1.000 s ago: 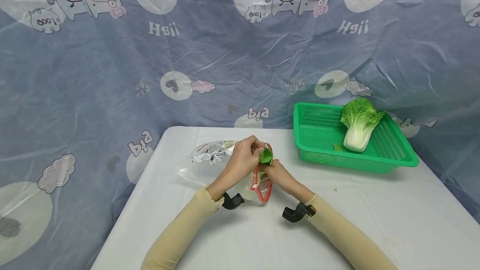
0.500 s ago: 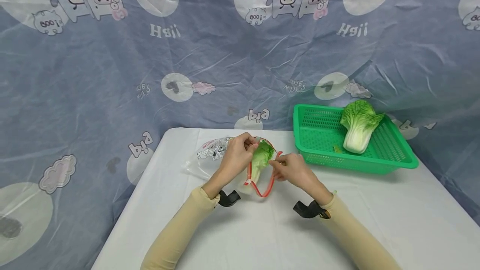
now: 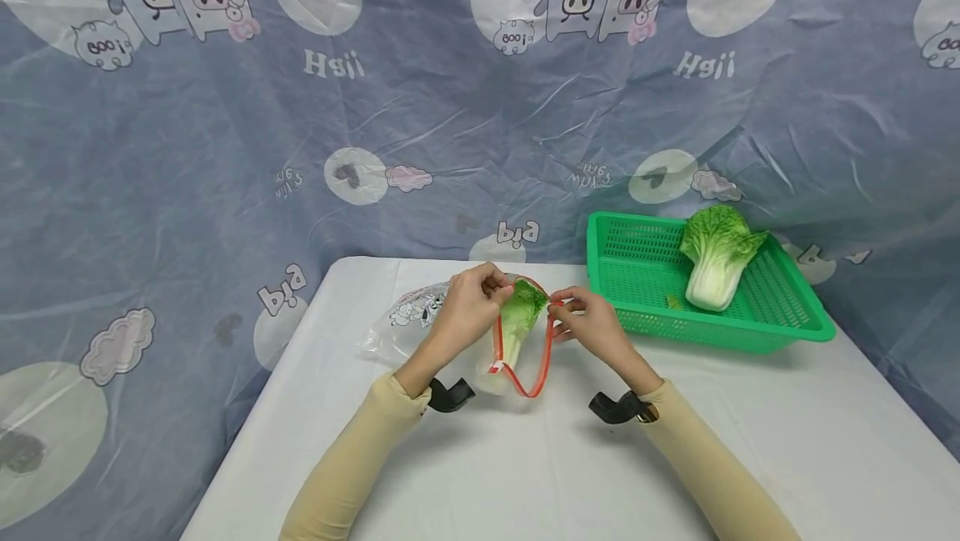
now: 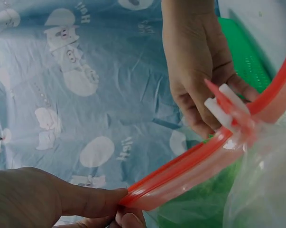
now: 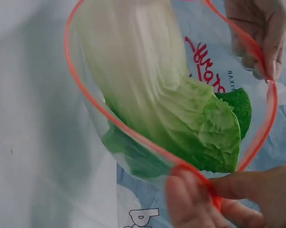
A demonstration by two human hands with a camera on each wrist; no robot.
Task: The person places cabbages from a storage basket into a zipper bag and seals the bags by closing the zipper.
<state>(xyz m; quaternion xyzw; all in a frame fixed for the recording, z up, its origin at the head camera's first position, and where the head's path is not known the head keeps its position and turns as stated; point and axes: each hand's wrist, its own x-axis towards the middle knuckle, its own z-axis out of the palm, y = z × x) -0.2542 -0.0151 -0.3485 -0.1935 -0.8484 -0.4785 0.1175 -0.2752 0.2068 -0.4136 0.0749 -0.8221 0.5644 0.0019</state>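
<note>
From my remote station: left hand (image 3: 471, 308) pinches the red rim (image 3: 547, 362) of a clear plastic bag (image 3: 401, 328), thumb and fingers closed on the strip in the left wrist view. Right hand (image 3: 592, 324) also grasps that rim, on the opposite side of the loop. Between them the bag's mouth is spread wide.

Inside the bag I see one cabbage (image 3: 519, 320), leafy end up near the far part of the mouth, pale stem toward the near side. A white clip (image 4: 226, 102) sits on the red strip close to the right fingers (whether they touch it, I cannot tell from here).

Bag lies on the white table (image 3: 525, 474), its printed side off to the left. To the right, a green basket (image 3: 697, 329) holds a second cabbage (image 3: 716, 262), leaning leaf-up at the back right, plus a leaf scrap (image 3: 673, 302). Patterned blue-grey cloth (image 3: 480, 124) hangs behind.
</note>
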